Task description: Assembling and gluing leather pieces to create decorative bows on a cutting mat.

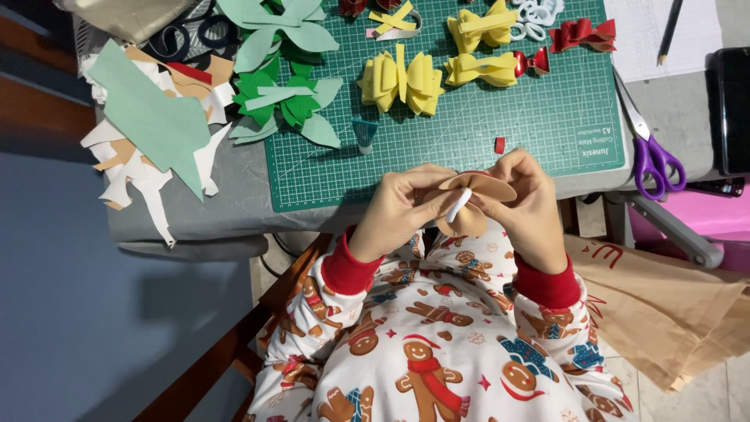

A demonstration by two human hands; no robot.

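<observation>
Just off the near edge of the surface (234, 205), both hands pinch a tan foam bow (471, 205): left hand (398, 207) grips its folded middle, right hand (525, 205) holds a white strip (458, 205) across it, keeping the folds gathered; finished yellow bows (400, 81) lie far on the green cutting mat (547, 125)

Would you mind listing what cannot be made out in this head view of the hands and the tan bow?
- Tan bow: partly hidden by the left hand and right hand.
- White strip: its ends hidden between the fingers.
- Red bows: cut off by the top edge.
- Black device: cut off by the right edge.
</observation>
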